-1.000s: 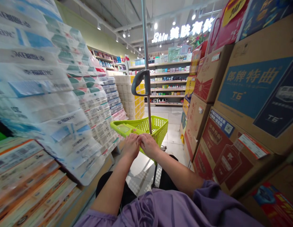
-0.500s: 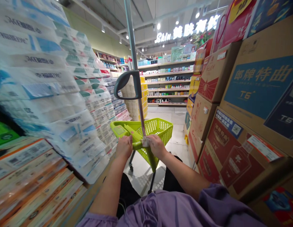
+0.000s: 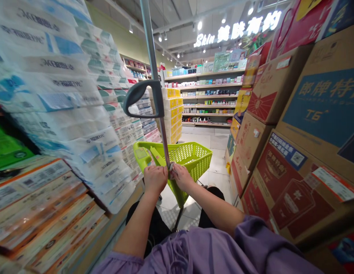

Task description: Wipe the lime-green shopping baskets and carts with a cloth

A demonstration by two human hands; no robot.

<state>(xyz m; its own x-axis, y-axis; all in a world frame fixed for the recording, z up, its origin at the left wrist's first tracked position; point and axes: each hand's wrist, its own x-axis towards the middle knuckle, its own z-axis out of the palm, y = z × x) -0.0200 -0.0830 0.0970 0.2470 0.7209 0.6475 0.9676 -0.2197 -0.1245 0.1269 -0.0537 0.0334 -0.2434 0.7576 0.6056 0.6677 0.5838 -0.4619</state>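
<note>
A lime-green shopping cart with a lattice basket stands in front of my knees. From its near end rises a metal pole with a grey loop handle partway up. My left hand is closed on the cart's near rim, its knuckles beside the foot of the pole. Close against it, my right hand pinches a small crumpled whitish cloth or tissue at the pole's base. My fingers hide part of the cloth and the rim.
Stacked plastic-wrapped paper packs rise on the left, above orange-edged packs. Cardboard cartons line the right side. Ahead, a tiled aisle leads to shelves of small goods under a lit sign.
My left hand has slid right along the rim, up against the pole and my right hand. My right hand and the cloth have shifted slightly left. The view has turned slightly.
</note>
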